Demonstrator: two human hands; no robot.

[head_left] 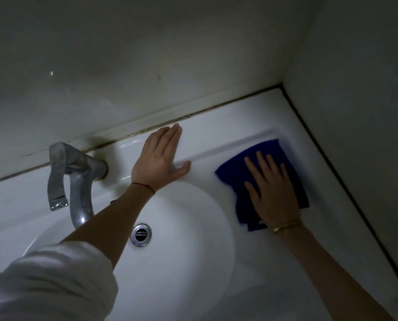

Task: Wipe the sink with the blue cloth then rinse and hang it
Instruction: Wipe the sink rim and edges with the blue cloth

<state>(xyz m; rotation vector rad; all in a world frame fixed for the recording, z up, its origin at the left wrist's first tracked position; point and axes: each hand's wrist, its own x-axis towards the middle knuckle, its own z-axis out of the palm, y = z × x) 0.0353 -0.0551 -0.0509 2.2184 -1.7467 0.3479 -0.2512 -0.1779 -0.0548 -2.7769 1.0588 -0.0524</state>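
Note:
The blue cloth (283,158) lies spread flat on the right ledge of the white sink (207,144), near the corner of the walls. My right hand (272,193) presses down on it with straight, spread fingers. My left hand (161,158) rests flat on the sink's back ledge, fingers straight and together, thumb out to the right, touching nothing else. The round basin lies below and between both hands, with a metal drain (141,234) at its bottom.
A metal tap (77,179) with a lever handle stands at the back left of the sink, its spout reaching over the basin. Walls close off the back and the right side, with a dark seam along the sink's edges.

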